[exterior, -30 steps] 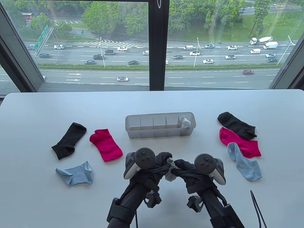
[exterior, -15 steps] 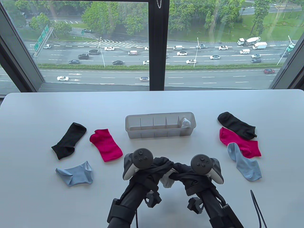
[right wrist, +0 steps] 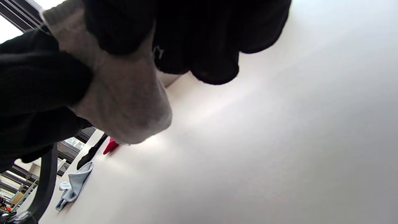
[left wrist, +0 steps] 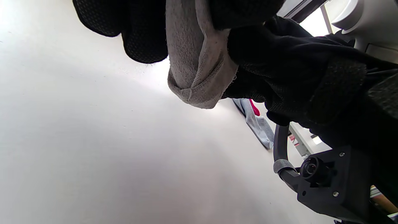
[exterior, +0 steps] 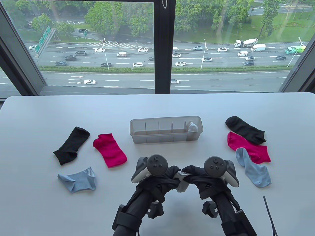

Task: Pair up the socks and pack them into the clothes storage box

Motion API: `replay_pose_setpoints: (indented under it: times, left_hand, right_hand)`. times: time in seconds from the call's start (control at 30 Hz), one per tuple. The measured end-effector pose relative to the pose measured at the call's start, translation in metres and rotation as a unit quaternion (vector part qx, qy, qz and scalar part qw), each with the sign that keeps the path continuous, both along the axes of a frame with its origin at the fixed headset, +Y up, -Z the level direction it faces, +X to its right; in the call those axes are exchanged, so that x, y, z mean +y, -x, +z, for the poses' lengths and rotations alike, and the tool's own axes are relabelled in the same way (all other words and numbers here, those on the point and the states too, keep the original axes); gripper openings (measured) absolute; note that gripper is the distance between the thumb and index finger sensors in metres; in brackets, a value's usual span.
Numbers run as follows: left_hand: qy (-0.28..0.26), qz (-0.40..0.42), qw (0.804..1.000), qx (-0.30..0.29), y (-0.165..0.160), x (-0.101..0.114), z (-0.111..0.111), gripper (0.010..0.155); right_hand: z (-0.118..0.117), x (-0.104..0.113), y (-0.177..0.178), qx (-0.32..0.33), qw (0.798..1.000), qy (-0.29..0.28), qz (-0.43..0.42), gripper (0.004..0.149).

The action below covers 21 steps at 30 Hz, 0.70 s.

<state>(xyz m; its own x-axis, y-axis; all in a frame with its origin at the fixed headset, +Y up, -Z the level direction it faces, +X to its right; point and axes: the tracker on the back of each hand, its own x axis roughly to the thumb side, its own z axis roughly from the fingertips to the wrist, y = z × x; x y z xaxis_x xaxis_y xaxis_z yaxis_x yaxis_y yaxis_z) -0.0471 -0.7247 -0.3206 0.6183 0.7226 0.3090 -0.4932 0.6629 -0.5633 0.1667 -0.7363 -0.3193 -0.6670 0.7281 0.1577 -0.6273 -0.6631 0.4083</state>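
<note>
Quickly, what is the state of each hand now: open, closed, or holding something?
Left hand: closed, gripping the grey sock bundle.
Right hand: closed, gripping the same grey sock bundle.

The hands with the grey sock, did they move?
Yes. Both hands and the grey sock shifted slightly right, judged against the storage box.

A grey sock (right wrist: 124, 102) is gripped from above by the right hand (right wrist: 186, 34), whose dark gloved fingers (right wrist: 214, 67) are curled over it, while the left hand (right wrist: 34, 93) holds it from the side. Lower left (small, far off on the white table (right wrist: 264, 140)), a light blue sock (right wrist: 73, 183), a red sock (right wrist: 110, 147) and a black sock (right wrist: 91, 152) are seen.
</note>
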Motion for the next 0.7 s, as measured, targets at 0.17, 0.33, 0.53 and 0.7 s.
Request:
replay_pose_setpoints:
  times: [0.17,0.33,0.53,0.7]
  left_hand:
    - [-0.028,0.003,0.999,0.040,0.004,0.004,0.001,0.051]
    - [-0.030,0.033,0.998,0.052,0.010,0.004,0.001,0.044]
    - [-0.066,0.068,0.982,0.163,0.023,0.007,0.001,0.047]
    - [-0.001,0.162,0.970,0.181,0.025,-0.001,0.001,0.051]
  right_hand:
    - [0.003,0.006,-0.001,-0.004,0.999,-0.010,-0.048,0.045]
    - [0.002,0.001,-0.006,-0.042,0.997,-0.001,-0.071,0.041]
    - [0.004,-0.002,-0.014,0.025,0.990,0.067,-0.124,0.083]
    - [0.004,-0.010,0.001,0.009,0.973,0.095,-0.212,0.071]
